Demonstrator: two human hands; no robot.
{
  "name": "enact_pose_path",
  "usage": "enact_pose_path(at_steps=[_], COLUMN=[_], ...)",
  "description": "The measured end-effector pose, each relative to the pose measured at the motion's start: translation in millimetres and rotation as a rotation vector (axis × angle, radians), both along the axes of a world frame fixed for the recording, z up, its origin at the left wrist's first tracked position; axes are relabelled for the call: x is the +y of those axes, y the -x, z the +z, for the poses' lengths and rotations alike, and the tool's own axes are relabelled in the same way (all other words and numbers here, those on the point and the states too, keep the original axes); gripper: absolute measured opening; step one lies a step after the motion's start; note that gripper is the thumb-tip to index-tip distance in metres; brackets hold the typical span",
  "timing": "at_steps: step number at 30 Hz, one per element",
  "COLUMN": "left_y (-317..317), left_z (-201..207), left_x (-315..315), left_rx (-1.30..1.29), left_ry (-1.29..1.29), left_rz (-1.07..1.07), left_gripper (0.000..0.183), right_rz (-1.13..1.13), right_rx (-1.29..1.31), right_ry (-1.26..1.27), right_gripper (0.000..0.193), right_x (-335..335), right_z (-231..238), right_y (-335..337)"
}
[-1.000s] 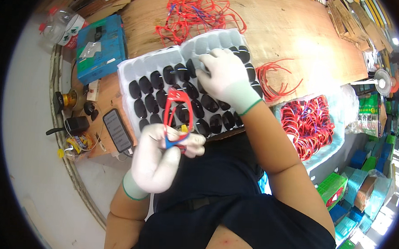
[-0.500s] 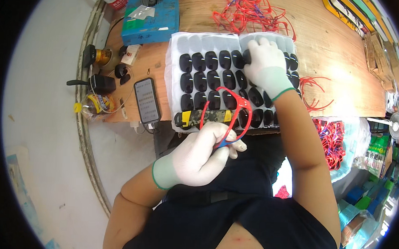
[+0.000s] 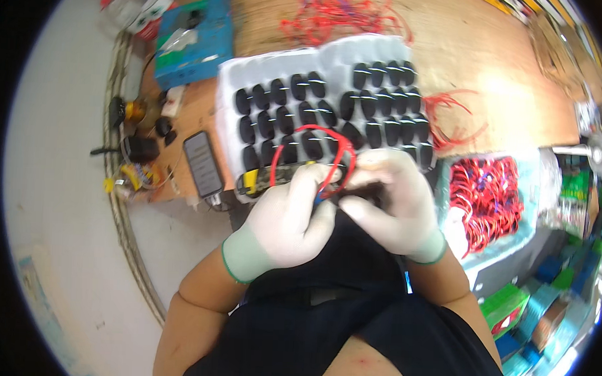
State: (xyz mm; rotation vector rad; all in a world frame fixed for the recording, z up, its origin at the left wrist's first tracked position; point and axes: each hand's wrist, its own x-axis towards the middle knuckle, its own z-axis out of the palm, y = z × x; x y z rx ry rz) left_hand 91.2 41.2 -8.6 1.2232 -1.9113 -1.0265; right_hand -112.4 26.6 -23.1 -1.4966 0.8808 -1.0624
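Note:
My left hand point(image 3: 289, 218), in a white knit glove with a green cuff, is closed on a red spectacle frame point(image 3: 343, 149) with a blue part near my fingertips. My right hand point(image 3: 401, 209), gloved alike, is curled close beside the frame and blurred by motion. Between its thumb and fingers shows a dark lens point(image 3: 368, 192), partly hidden. Just beyond both hands, rows of black lenses point(image 3: 278, 91) stand in a white padded tray point(image 3: 269, 64). A camouflage-and-yellow strip point(image 3: 249, 182) lies along the tray's near edge, partly behind my left hand.
Loose red frames point(image 3: 335, 15) lie tangled at the back of the wooden table point(image 3: 481, 68). More fill a lined bin point(image 3: 441, 201) at right. A phone point(image 3: 203, 163), a blue box point(image 3: 194, 39) and small bottles stand left. Red strips point(image 3: 452, 117) lie right of the tray.
My right hand has come back from the tray's far rows to the frame, bringing a dark lens. The left hand still holds the frame. The whole view has shifted and turned slightly.

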Motion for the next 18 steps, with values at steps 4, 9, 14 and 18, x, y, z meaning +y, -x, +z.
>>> enact_pose_path(at_steps=[4,9,14,18], left_y=[13,25,18,16], left_z=[4,15,18,24], left_x=[-1,-3,-3,1], left_rx=[-0.076,0.167,0.292,0.321], left_ry=[-0.114,-0.304,-0.364,-0.339], left_rz=[-0.074,-0.129,-0.352,-0.27], left_gripper=[0.032,0.017,0.018,0.02], right_rz=[-0.233,-0.36,0.231,0.174], right_rx=[0.08,-0.523,-0.635,-0.602], right_ry=[0.103,-0.266,-0.66,-0.628], right_gripper=[0.025,0.022,0.027,0.03], right_x=[4,12,7,8], right_z=[3,1,0,4], right_y=[-2,-1,28,25])
